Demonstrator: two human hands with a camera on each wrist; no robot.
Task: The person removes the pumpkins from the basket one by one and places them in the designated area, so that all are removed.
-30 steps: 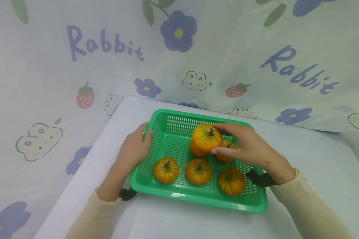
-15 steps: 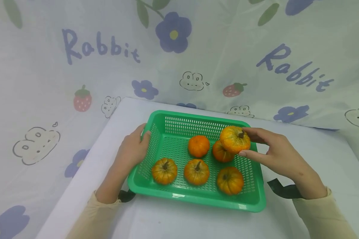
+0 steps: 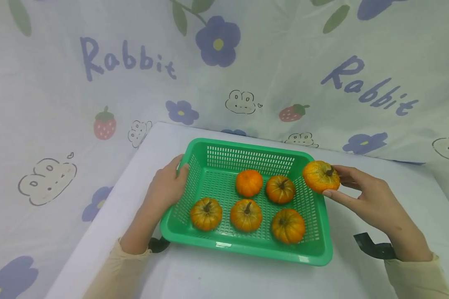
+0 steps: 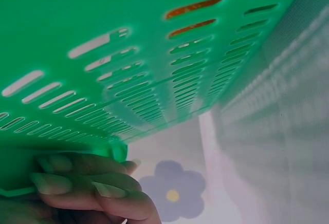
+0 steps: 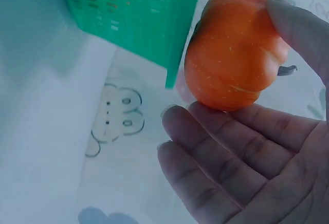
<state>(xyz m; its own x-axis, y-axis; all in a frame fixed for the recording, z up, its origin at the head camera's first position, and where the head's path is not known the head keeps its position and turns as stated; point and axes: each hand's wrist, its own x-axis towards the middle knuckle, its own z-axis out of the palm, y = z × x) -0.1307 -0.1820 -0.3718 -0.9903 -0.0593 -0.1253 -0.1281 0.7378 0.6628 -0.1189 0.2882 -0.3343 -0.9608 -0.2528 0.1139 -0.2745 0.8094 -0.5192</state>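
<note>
By the green basket, right grip half-spread, pinching a pumpkin

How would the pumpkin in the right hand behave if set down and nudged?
The held pumpkin would probably rock more than roll, given its squat shape. It looks firm: no dent shows where the right hand pinches it. It may be light, as one hand holds it by its side.

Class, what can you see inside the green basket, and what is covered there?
Inside the green perforated basket sit five small pumpkins, two in the back row and three in front. In the head view, they hide the floor patches beneath them.
</note>
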